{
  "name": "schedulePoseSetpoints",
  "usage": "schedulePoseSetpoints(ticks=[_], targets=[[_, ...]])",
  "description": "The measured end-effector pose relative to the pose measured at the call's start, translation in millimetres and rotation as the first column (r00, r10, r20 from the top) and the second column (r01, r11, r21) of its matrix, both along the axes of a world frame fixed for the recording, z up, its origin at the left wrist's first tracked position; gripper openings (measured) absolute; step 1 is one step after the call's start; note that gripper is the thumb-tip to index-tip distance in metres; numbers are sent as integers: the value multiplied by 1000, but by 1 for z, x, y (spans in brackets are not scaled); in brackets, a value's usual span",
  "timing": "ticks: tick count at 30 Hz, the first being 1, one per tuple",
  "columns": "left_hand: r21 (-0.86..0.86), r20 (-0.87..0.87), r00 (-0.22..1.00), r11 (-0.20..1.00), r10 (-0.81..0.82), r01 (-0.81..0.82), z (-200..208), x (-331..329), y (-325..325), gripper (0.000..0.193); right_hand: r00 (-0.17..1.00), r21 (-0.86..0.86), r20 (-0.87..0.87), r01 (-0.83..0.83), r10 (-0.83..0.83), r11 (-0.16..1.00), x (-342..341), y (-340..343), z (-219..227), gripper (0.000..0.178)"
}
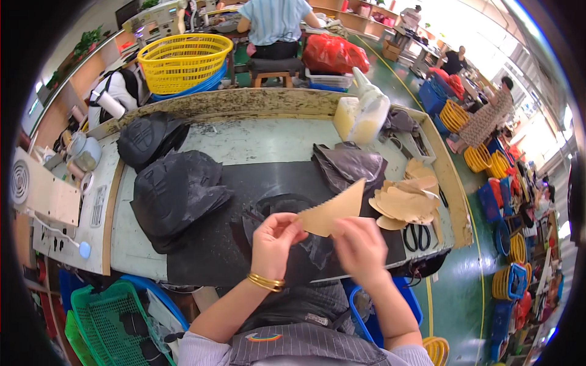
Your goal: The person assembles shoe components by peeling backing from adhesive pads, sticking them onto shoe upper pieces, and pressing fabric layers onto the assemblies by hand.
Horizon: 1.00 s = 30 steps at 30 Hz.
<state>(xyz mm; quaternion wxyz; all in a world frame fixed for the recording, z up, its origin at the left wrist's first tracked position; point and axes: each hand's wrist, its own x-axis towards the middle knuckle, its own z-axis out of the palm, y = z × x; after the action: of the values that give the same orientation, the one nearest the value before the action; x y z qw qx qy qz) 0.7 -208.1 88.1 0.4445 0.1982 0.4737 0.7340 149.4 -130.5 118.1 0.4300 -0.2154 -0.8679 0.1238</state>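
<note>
A thin tan piece with one jagged edge is held up over the black mat. My left hand pinches its left corner between thumb and fingers. At its lower right edge my right hand is closed on it, slightly blurred, fingertips partly hidden. Beneath my hands lie dark, crumpled pieces, partly covered by them. Several more tan pieces are heaped to the right, beside black-handled scissors. A shiny dark sheet rests just beyond the held piece.
Two stacks of black moulded pieces sit at the left. A board rim borders the table; a cloudy plastic jug stands at its back right corner. Below the front edge are a green basket and a blue bin. Other people work farther off.
</note>
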Motion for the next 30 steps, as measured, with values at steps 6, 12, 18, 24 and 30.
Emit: schedulePoseSetpoints(ticks=[6, 12, 18, 24, 30], targets=[[52, 3, 985, 984, -170, 170, 20, 1, -22, 21, 978, -104, -125, -178, 165, 979, -28, -7, -4, 31], [68, -301, 943, 984, -139, 167, 18, 7, -36, 22, 955, -215, -44, -296, 294, 931, -19, -14, 9, 24], [96, -387, 917, 984, -101, 149, 26, 15, -38, 21, 986, -54, -38, -165, 163, 985, -14, -26, 4, 23], [10, -792, 609, 996, -48, 91, 27, 16, -38, 18, 999, 173, -13, -31, 34, 984, -13, -37, 3, 22], [20, -806, 592, 998, -23, 66, 22, 33, -29, 17, 993, -32, -72, 89, -91, 996, -4, -43, -13, 18]])
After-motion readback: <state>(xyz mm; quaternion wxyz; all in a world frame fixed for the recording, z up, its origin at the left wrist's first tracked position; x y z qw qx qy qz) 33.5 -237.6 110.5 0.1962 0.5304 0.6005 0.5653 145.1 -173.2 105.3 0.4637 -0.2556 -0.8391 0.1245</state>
